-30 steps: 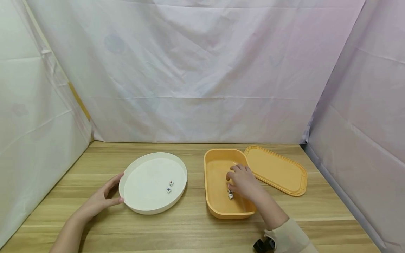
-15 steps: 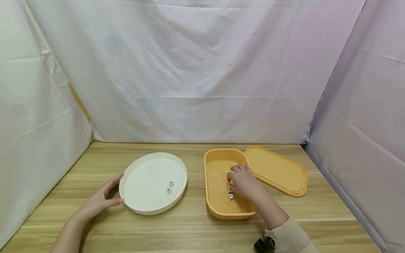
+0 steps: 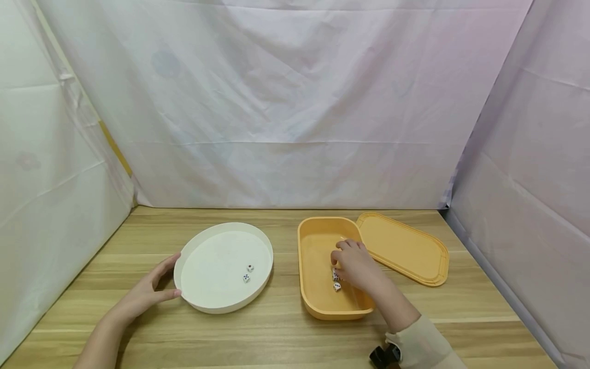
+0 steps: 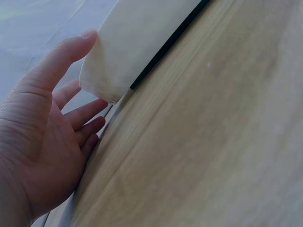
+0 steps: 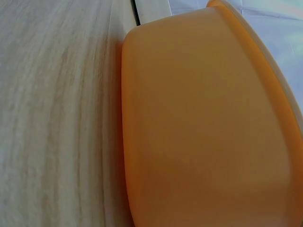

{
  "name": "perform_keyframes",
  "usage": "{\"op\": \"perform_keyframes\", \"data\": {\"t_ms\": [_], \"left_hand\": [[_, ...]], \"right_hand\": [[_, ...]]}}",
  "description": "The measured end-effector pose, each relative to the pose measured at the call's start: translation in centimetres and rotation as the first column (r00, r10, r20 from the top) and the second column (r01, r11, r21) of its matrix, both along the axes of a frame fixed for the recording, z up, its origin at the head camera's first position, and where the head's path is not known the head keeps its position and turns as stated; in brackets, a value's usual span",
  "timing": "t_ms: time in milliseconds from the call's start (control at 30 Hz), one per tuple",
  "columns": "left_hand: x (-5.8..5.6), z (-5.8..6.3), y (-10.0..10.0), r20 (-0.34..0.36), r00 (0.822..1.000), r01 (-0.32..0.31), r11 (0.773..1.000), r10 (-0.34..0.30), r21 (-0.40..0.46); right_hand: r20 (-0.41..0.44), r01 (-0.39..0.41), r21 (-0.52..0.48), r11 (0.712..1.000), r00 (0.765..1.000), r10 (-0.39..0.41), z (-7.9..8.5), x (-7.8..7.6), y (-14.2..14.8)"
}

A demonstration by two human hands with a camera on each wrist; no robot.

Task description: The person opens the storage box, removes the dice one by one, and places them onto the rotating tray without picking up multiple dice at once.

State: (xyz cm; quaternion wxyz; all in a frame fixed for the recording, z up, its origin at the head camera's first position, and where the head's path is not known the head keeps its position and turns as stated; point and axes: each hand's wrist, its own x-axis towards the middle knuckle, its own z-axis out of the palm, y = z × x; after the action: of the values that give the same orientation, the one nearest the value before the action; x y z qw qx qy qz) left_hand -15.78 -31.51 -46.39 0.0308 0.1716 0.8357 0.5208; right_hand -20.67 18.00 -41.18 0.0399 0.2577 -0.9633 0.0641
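In the head view, a round white tray [image 3: 216, 269] lies on the left, with two white dice [image 3: 246, 278] on its floor. My left hand [image 3: 143, 294] spans the tray's left side, thumb and fingertips at its wall. In the left wrist view, the left thumb [image 4: 78, 47] meets the tray wall [image 4: 132, 42], the other fingers loosely spread. My right hand [image 3: 357, 264] reaches into a deep orange box [image 3: 315, 246], fingers bent down over several dice [image 3: 337, 287]. Its palm side is hidden, and I cannot tell whether it grips a die. The right wrist view shows only the box's outer wall [image 5: 203, 118].
A flat orange lid [image 3: 405, 248] lies right of the box, close against its far right side. The wooden table [image 3: 230, 338] carries everything. White cloth [image 3: 286, 102] hangs behind and on both sides. A black wrist device [image 3: 384, 357] sits at the right sleeve.
Both hands stay nearly where they were. Under the right fingertips the dice have shifted slightly, and the upper ones now show more clearly. The dice on the tray have not moved.
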Motion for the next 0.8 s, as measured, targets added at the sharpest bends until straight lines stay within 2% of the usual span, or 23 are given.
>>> {"op": "perform_keyframes", "data": {"t_ms": [800], "left_hand": [[-0.21,-0.18,-0.01,0.005,1.0,-0.017,0.999,0.018,-0.03]], "right_hand": [[0.002,0.002,0.053,0.999,1.0,-0.002,-0.48,-0.3,-0.09]]}}
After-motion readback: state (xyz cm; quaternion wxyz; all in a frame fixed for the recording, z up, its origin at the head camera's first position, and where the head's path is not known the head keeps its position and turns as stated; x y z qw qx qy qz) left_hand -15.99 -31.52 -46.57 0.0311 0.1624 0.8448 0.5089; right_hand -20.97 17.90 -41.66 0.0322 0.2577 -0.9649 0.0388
